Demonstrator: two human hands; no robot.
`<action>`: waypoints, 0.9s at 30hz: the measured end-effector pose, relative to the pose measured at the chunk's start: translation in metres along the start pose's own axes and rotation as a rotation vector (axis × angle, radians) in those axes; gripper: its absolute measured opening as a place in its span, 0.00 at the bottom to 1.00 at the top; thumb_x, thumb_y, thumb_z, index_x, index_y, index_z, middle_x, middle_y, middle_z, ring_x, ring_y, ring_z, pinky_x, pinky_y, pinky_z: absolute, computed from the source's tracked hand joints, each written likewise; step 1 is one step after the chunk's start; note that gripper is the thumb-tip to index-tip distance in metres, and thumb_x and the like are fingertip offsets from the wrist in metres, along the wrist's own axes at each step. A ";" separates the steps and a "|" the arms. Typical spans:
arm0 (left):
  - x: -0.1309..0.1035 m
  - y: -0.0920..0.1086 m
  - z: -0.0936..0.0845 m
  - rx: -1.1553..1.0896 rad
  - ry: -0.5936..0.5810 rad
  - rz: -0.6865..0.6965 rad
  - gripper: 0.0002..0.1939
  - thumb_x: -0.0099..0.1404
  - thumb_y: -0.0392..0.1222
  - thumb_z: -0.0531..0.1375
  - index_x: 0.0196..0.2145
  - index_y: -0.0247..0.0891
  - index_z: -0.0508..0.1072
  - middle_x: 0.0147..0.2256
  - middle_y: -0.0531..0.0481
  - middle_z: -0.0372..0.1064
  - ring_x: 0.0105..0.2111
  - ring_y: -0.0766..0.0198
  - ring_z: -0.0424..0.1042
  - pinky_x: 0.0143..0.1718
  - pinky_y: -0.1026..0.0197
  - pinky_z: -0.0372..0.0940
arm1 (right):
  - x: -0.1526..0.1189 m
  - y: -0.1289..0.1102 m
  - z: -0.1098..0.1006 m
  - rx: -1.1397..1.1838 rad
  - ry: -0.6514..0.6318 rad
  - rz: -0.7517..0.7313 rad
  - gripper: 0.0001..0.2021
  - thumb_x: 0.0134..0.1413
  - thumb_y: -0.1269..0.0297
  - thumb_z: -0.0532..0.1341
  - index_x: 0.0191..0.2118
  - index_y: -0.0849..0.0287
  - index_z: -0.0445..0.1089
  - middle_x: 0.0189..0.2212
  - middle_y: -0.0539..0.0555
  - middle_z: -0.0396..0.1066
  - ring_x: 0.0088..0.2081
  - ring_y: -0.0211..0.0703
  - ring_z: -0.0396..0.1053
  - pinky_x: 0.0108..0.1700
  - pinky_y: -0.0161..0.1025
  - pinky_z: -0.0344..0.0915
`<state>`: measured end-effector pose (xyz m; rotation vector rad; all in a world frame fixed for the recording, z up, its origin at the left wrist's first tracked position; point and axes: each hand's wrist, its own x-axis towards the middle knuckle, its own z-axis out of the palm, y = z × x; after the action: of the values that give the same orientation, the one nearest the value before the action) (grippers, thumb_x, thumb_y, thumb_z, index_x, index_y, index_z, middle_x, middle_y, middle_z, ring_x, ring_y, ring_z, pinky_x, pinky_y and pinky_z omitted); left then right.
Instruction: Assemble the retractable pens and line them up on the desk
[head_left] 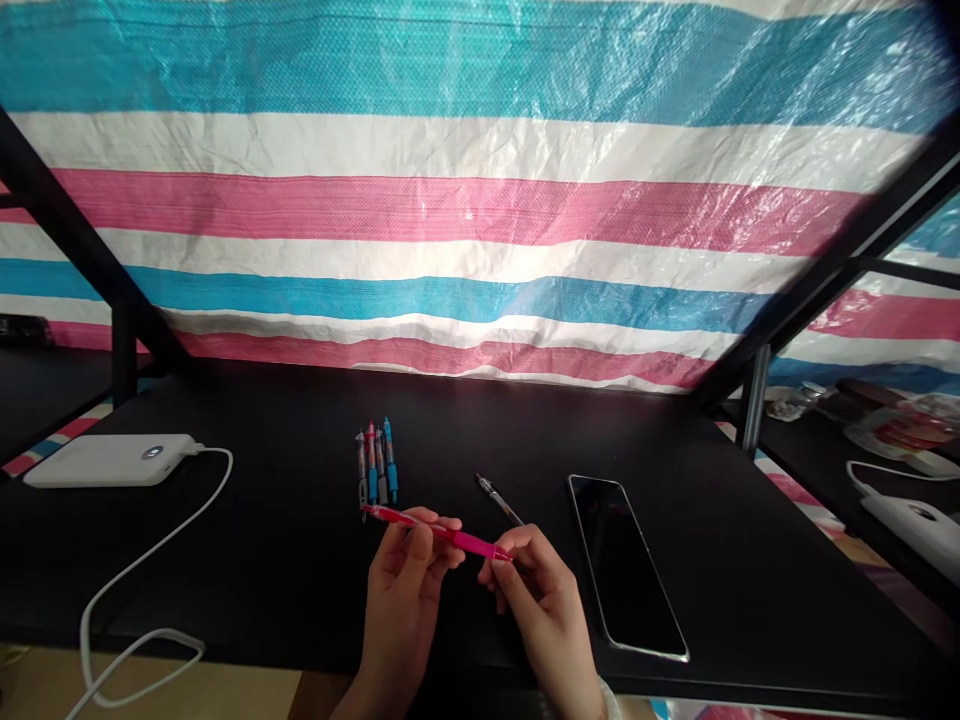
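A pink and red pen (469,541) is held level between both hands above the black table (300,560). My left hand (409,585) is closed on its middle, with the thumb on the near side. At the pen's right end, the fingertips of my right hand (536,590) pinch the tip. Behind the hands, several pens (377,465) with blue, red and grey parts lie side by side. A clear and dark pen (497,497) lies just beyond my right hand, its lower end hidden by that hand.
A dark-screened phone (628,565) lies on the right. On the left is a white power bank (109,461) with a white cable (142,560) looping over the front edge. Black frame bars rise at both sides before a striped sheet (450,210).
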<state>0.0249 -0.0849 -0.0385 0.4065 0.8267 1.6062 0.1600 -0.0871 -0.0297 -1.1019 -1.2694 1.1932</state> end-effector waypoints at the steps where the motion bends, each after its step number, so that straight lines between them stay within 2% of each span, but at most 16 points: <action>1: 0.000 0.000 0.000 0.012 -0.011 0.002 0.09 0.61 0.44 0.66 0.36 0.38 0.76 0.35 0.48 0.76 0.32 0.66 0.74 0.36 0.65 0.71 | 0.000 -0.001 0.000 -0.014 0.011 -0.009 0.11 0.62 0.55 0.60 0.34 0.57 0.64 0.26 0.52 0.70 0.26 0.38 0.66 0.26 0.32 0.62; 4: -0.001 -0.001 0.000 0.022 -0.028 0.029 0.08 0.61 0.43 0.66 0.37 0.37 0.76 0.36 0.48 0.75 0.33 0.66 0.74 0.38 0.64 0.71 | -0.001 -0.003 0.000 -0.028 0.029 -0.009 0.10 0.61 0.57 0.62 0.41 0.56 0.64 0.29 0.52 0.72 0.29 0.39 0.68 0.28 0.32 0.64; 7: 0.001 -0.002 0.000 0.016 -0.022 0.042 0.07 0.62 0.42 0.66 0.37 0.38 0.76 0.37 0.49 0.75 0.33 0.66 0.74 0.38 0.64 0.71 | -0.002 -0.002 0.001 0.000 0.024 0.008 0.12 0.61 0.57 0.61 0.46 0.55 0.61 0.29 0.51 0.73 0.27 0.38 0.67 0.28 0.31 0.64; 15: 0.000 0.001 0.001 0.036 -0.022 0.010 0.08 0.62 0.44 0.65 0.37 0.38 0.76 0.37 0.48 0.76 0.34 0.66 0.74 0.39 0.64 0.71 | -0.001 0.003 -0.001 -0.027 0.049 -0.009 0.12 0.61 0.53 0.61 0.37 0.58 0.67 0.27 0.53 0.71 0.26 0.38 0.65 0.25 0.31 0.63; 23: -0.002 0.003 0.001 0.092 -0.110 -0.036 0.08 0.64 0.44 0.64 0.37 0.36 0.74 0.37 0.44 0.78 0.27 0.68 0.73 0.35 0.64 0.70 | 0.002 0.001 -0.001 -0.186 0.014 -0.033 0.25 0.65 0.50 0.54 0.20 0.59 0.65 0.19 0.51 0.65 0.23 0.38 0.62 0.29 0.35 0.60; 25: -0.001 0.001 -0.001 0.069 -0.091 -0.013 0.08 0.63 0.43 0.64 0.37 0.37 0.74 0.35 0.45 0.78 0.26 0.69 0.73 0.34 0.66 0.70 | 0.002 0.000 0.000 -0.185 -0.014 -0.031 0.24 0.66 0.51 0.53 0.21 0.59 0.66 0.20 0.52 0.66 0.24 0.39 0.63 0.29 0.35 0.60; 27: 0.001 -0.001 -0.002 0.029 -0.060 0.008 0.08 0.63 0.43 0.64 0.37 0.37 0.74 0.35 0.47 0.78 0.27 0.69 0.73 0.34 0.66 0.70 | 0.001 -0.001 0.001 -0.152 -0.028 -0.007 0.17 0.64 0.51 0.55 0.31 0.59 0.70 0.23 0.52 0.69 0.27 0.40 0.66 0.30 0.35 0.62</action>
<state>0.0241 -0.0842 -0.0406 0.4768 0.8051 1.5833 0.1589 -0.0861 -0.0286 -1.1927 -1.4032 1.1252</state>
